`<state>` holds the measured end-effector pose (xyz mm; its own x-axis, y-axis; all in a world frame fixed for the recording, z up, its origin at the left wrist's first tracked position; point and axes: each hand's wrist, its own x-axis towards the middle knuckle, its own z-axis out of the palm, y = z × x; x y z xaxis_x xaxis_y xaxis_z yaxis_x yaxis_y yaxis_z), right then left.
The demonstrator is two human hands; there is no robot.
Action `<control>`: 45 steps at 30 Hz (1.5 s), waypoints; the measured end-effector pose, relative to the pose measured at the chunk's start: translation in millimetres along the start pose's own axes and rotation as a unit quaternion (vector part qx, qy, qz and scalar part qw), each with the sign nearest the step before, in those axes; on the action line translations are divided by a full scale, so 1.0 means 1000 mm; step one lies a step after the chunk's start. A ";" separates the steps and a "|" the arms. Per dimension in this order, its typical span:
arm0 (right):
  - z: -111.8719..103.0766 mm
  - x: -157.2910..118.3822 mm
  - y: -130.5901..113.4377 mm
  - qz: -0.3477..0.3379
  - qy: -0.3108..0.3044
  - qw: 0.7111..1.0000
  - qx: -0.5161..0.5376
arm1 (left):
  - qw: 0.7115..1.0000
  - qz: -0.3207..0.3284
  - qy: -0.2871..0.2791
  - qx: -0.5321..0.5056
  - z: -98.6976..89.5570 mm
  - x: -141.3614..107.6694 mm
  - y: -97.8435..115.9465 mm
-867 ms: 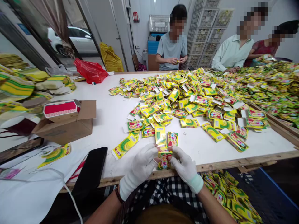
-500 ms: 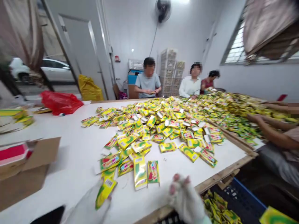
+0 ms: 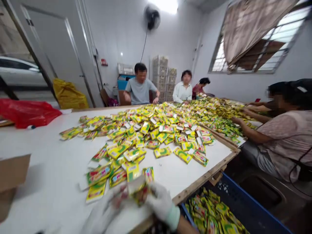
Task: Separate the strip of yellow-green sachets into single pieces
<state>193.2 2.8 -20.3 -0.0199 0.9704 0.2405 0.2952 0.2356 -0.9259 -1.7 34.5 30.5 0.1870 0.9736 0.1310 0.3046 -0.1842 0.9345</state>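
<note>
Head view: over the white table's (image 3: 48, 175) near edge, a small printed carton (image 3: 138, 191) sits between gloved hands. The right hand (image 3: 160, 201) pinches its right side; the left hand (image 3: 107, 208) is at its left, too blurred to tell whether gripping. Probably light, slick, crushable card; best held lightly by opposite edges.

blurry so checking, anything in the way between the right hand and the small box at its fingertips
Nothing visible: the right hand is up against the small box, on its right side. The left hand is at the other side, too blurred to tell whether it touches. The piled boxes lie beyond.
</note>
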 end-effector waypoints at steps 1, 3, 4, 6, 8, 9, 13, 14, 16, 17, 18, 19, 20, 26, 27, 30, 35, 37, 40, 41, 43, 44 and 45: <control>-0.003 -0.001 -0.002 0.021 0.003 0.998 0.052 | 1.000 -0.016 -0.013 -0.008 0.005 -0.006 0.001; -0.006 -0.001 -0.003 0.036 -0.006 0.994 0.101 | 0.997 -0.031 -0.021 -0.065 0.020 -0.015 0.004; -0.006 -0.002 -0.002 0.043 -0.015 0.992 0.121 | 0.994 -0.032 -0.018 -0.099 0.028 -0.018 0.005; -0.005 -0.006 0.002 0.056 -0.043 0.986 0.149 | 0.987 -0.036 0.014 -0.158 0.041 -0.021 0.003; -0.003 -0.014 0.006 0.076 -0.062 0.980 0.171 | 0.981 -0.047 0.043 -0.185 0.046 -0.022 -0.004; -0.003 -0.017 0.008 0.082 -0.061 0.980 0.174 | 0.981 -0.052 0.048 -0.181 0.046 -0.023 -0.008; -0.007 -0.022 0.014 0.046 -0.024 0.993 0.109 | 0.997 -0.012 0.024 -0.078 0.034 -0.025 -0.025; -0.009 -0.021 0.015 0.032 -0.024 0.996 0.082 | 0.999 0.008 0.010 -0.050 0.032 -0.025 -0.027; -0.014 -0.017 0.014 0.016 -0.038 0.998 0.047 | 0.999 0.035 -0.019 -0.019 0.029 -0.024 -0.030; -0.017 -0.014 0.013 0.015 -0.048 0.998 0.044 | 0.999 0.038 -0.032 -0.015 0.029 -0.024 -0.030; -0.019 -0.011 0.012 0.016 -0.056 0.997 0.047 | 0.998 0.038 -0.040 -0.017 0.029 -0.023 -0.030; -0.021 -0.009 0.010 0.018 -0.061 0.997 0.053 | 0.998 0.035 -0.046 -0.021 0.030 -0.023 -0.030; -0.023 -0.006 0.008 0.018 -0.062 0.996 0.055 | 0.998 0.033 -0.047 -0.025 0.030 -0.023 -0.029; -0.016 0.004 -0.005 -0.049 -0.115 0.992 0.008 | 0.994 0.047 -0.092 -0.033 0.025 -0.027 -0.026; -0.013 0.004 -0.006 -0.047 -0.129 0.990 0.004 | 0.994 0.043 -0.095 -0.037 0.024 -0.027 -0.026; -0.004 0.002 -0.006 -0.009 -0.123 0.991 0.044 | 0.994 -0.013 -0.053 -0.093 0.025 -0.027 -0.024; 0.005 -0.003 0.000 0.041 -0.103 0.973 0.202 | 0.977 -0.074 -0.025 -0.198 0.029 -0.022 -0.024; 0.004 -0.004 0.002 0.028 -0.085 0.980 0.179 | 0.988 -0.044 -0.028 -0.143 0.028 -0.023 -0.025; 0.000 -0.005 0.000 -0.010 -0.056 0.994 0.095 | 0.998 0.022 -0.029 -0.053 0.025 -0.026 -0.026; -0.001 -0.005 -0.002 -0.019 -0.050 0.996 0.073 | 0.998 0.030 -0.032 -0.045 0.024 -0.026 -0.024; -0.003 -0.005 -0.007 -0.020 -0.041 0.997 0.055 | 0.998 0.013 -0.033 -0.057 0.024 -0.027 -0.021; -0.004 -0.004 -0.009 -0.012 -0.040 0.998 0.053 | 0.997 -0.004 -0.034 -0.068 0.024 -0.026 -0.019; -0.003 -0.003 -0.011 -0.001 -0.039 0.998 0.055 | 0.996 -0.019 -0.034 -0.080 0.025 -0.025 -0.017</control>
<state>193.1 -3.2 -9.5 -0.0956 0.9702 0.2226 0.1880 0.2372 -0.9531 11.5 9.6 3.4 0.2430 0.9670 0.0760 0.1621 -0.1177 0.9797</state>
